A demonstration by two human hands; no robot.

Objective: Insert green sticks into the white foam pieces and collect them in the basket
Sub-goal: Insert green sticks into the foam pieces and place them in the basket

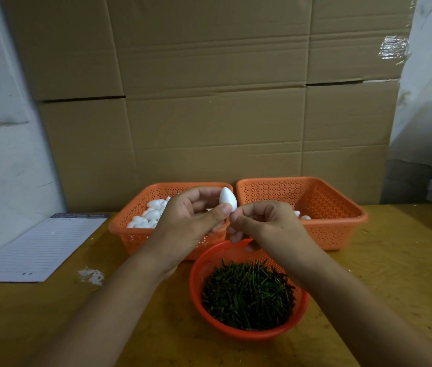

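No readable text anywhere. Lined notepad (pixel 37 247) on counter (pixel 395 260), left side: dark header strip with print too blurred to read, small dark mark near bottom edge, illegible. Cardboard boxes (pixel 209 75) behind: plain, no print visible.

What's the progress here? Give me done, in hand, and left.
Done: only a few foam pieces lie in the right basket.
In hand: the left hand holds a foam egg while the right hand pinches at its base; no stick is visible there.
Left: the left basket holds many eggs, and the bowl is full of sticks.
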